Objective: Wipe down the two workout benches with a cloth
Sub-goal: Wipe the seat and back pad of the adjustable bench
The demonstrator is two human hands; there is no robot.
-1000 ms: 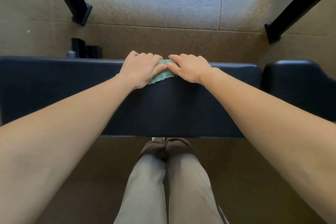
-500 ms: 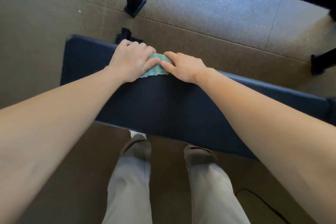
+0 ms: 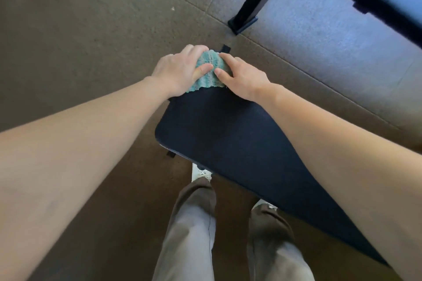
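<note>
At the bench point(image 3: 228, 139) end, gripping the cloth point(image 3: 209, 70) with the left hand point(image 3: 178, 70), fingers curled over it; pressing it down with the right hand point(image 3: 242, 77), thumbs nearly touching. Beyond the rounded edge, open floor point(image 3: 91, 29) ahead and leftward; up right, well apart, a black leg point(image 3: 258, 0) of another frame. Teal, ribbed, fluffy, bunched on the dark pad's far corner. Slid left along the pad since half a second ago, now at its very tip.
</note>
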